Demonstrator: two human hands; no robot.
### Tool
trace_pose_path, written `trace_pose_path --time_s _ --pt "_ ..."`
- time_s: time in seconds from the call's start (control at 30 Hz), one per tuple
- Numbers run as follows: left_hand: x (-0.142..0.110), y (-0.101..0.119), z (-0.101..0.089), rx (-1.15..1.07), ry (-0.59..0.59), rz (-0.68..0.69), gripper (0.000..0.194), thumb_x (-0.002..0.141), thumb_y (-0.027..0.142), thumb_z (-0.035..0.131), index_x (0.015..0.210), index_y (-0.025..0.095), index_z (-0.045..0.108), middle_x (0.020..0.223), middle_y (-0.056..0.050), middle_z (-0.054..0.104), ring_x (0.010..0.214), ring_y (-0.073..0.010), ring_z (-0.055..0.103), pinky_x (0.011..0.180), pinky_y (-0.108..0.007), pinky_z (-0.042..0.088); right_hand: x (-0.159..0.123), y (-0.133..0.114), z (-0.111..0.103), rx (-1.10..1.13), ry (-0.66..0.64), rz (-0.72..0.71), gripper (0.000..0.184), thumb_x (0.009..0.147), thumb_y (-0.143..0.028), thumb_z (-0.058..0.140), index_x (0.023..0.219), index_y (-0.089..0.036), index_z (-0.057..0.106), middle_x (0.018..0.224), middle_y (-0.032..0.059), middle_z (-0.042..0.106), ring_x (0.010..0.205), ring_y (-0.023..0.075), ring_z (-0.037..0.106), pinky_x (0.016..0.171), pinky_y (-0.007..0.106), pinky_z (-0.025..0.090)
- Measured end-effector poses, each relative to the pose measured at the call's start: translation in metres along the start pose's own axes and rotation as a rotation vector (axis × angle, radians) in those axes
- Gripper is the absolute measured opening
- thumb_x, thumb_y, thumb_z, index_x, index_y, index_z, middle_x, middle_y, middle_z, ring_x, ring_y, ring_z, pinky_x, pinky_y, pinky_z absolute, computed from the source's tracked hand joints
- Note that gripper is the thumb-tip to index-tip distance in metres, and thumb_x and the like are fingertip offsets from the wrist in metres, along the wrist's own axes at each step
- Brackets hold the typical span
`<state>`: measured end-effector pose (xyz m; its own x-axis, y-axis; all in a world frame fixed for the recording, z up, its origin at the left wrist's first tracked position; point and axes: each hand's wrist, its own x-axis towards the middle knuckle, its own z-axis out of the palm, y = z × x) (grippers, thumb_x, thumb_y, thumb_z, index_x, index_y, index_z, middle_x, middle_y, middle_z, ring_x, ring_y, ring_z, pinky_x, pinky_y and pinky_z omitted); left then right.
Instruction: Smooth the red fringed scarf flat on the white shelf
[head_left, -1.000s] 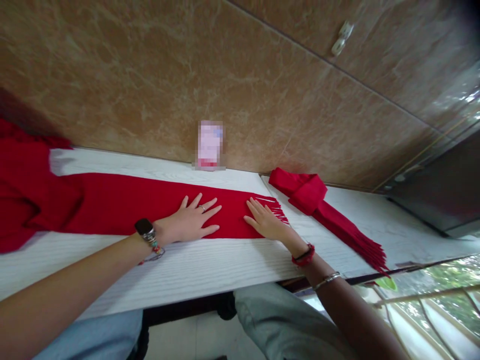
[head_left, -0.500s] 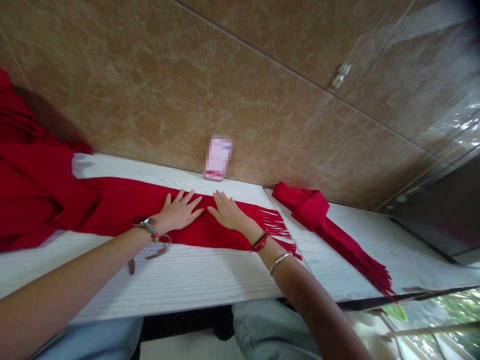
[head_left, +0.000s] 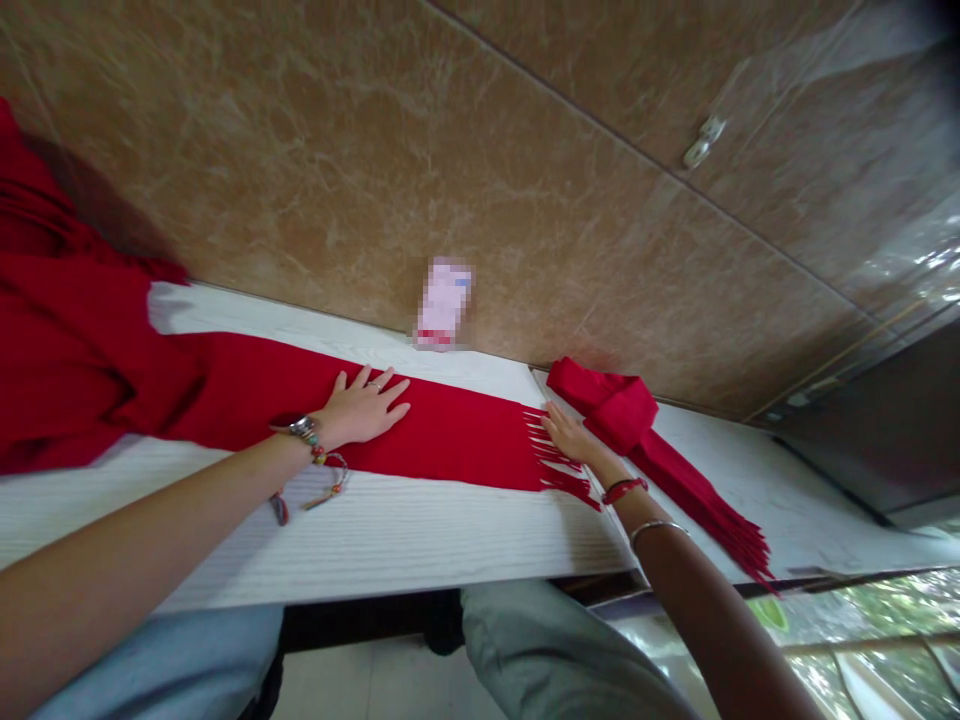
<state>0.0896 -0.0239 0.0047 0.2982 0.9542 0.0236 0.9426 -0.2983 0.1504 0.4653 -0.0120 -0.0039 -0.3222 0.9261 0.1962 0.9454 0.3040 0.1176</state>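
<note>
A long red scarf lies stretched flat across the white wood-grain table, with its fringe at the right end. My left hand rests flat on the scarf's middle, fingers spread, a ring on one finger and beaded bracelets at the wrist. My right hand lies flat on the fringe, fingers stretched toward the left. The scarf's left end bunches into a red heap.
A second red scarf, folded and knotted, lies to the right with its fringe trailing toward the table's front edge. A small pink blurred card leans against the brown marble wall. My knees show below the table.
My right hand slid right along the scarf from beside my left hand to the fringe. My left hand stayed in place on the scarf.
</note>
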Motion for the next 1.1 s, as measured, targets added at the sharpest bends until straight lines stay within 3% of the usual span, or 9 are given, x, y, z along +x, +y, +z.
trace_pose_path --time_s 0.17,0.27,0.4,0.5,0.6,0.77,0.9,1.0,1.1 --pt "-0.001 0.001 -0.002 0.015 0.003 -0.009 0.056 0.088 0.050 0.021 0.139 0.026 0.027 0.147 -0.005 0.018 0.133 -0.0354 0.013 0.100 -0.060 0.013 0.026 -0.021 -0.020 0.036 0.060 0.028 0.046 0.093 -0.026 0.023 0.127 -0.002 0.042 0.129 0.0251 0.045 0.124 0.0269 0.037 0.099 0.047 0.036" --pt "-0.001 0.001 -0.003 0.024 -0.001 -0.010 0.055 0.089 0.049 0.021 0.139 0.026 0.027 0.147 -0.004 0.018 0.133 -0.0349 0.012 0.100 -0.060 0.014 0.045 -0.076 -0.032 0.082 0.088 -0.028 0.051 0.093 -0.032 0.024 0.134 -0.002 0.032 0.139 0.0220 0.032 0.130 0.0243 0.027 0.102 0.043 0.032" --pt "-0.001 0.001 -0.003 0.025 0.004 -0.011 0.056 0.088 0.049 0.022 0.139 0.026 0.025 0.147 -0.005 0.017 0.133 -0.0349 0.013 0.100 -0.060 0.014 0.047 -0.160 -0.034 0.221 0.039 -0.258 0.054 0.093 -0.039 0.027 0.136 -0.005 0.029 0.142 0.0186 0.028 0.132 0.0255 0.022 0.103 0.047 0.028" --pt "0.000 0.002 -0.002 0.041 -0.004 -0.016 0.056 0.089 0.049 0.021 0.140 0.026 0.025 0.148 -0.004 0.017 0.133 -0.0337 0.013 0.101 -0.059 0.014 0.036 -0.183 -0.026 0.224 -0.028 -0.270 0.054 0.092 -0.040 0.027 0.135 -0.007 0.031 0.142 0.0159 0.029 0.132 0.0256 0.023 0.104 0.047 0.025" --pt "0.000 0.002 -0.001 0.061 -0.012 -0.030 0.055 0.089 0.048 0.020 0.140 0.028 0.024 0.148 -0.002 0.016 0.133 -0.0328 0.013 0.101 -0.058 0.014 0.023 -0.156 -0.017 0.182 -0.032 -0.230 0.051 0.092 -0.037 0.028 0.135 -0.009 0.032 0.143 0.0146 0.028 0.131 0.0248 0.024 0.104 0.047 0.026" --pt "0.001 0.002 -0.001 0.059 -0.005 -0.037 0.054 0.089 0.049 0.021 0.139 0.030 0.024 0.148 -0.001 0.016 0.133 -0.0322 0.013 0.101 -0.057 0.015 -0.008 -0.062 -0.007 0.044 -0.011 -0.167 0.042 0.092 -0.024 0.029 0.129 -0.010 0.042 0.137 0.0185 0.037 0.130 0.0261 0.026 0.101 0.050 0.029" --pt "0.000 0.003 -0.002 0.061 -0.003 -0.037 0.054 0.089 0.048 0.021 0.139 0.029 0.025 0.148 -0.001 0.016 0.133 -0.0324 0.013 0.101 -0.057 0.015 -0.033 -0.011 -0.014 -0.024 -0.079 0.041 0.038 0.091 -0.020 0.030 0.125 -0.016 0.047 0.136 0.0185 0.039 0.128 0.0312 0.031 0.095 0.062 0.029" --pt "0.000 0.003 -0.003 0.073 0.004 -0.034 0.054 0.089 0.047 0.021 0.139 0.028 0.026 0.148 -0.002 0.017 0.133 -0.0327 0.014 0.101 -0.057 0.015 -0.035 -0.009 -0.026 -0.004 -0.038 0.145 0.042 0.092 -0.021 0.025 0.130 -0.010 0.040 0.136 0.0234 0.037 0.128 0.0332 0.029 0.093 0.062 0.031" --pt "0.000 0.002 -0.002 0.075 0.015 -0.025 0.054 0.089 0.047 0.021 0.139 0.028 0.027 0.147 -0.002 0.018 0.133 -0.0331 0.015 0.100 -0.058 0.015 -0.028 -0.045 -0.034 0.046 0.025 0.114 0.047 0.094 -0.026 0.019 0.136 -0.007 0.028 0.140 0.0221 0.030 0.131 0.0268 0.023 0.100 0.051 0.030"
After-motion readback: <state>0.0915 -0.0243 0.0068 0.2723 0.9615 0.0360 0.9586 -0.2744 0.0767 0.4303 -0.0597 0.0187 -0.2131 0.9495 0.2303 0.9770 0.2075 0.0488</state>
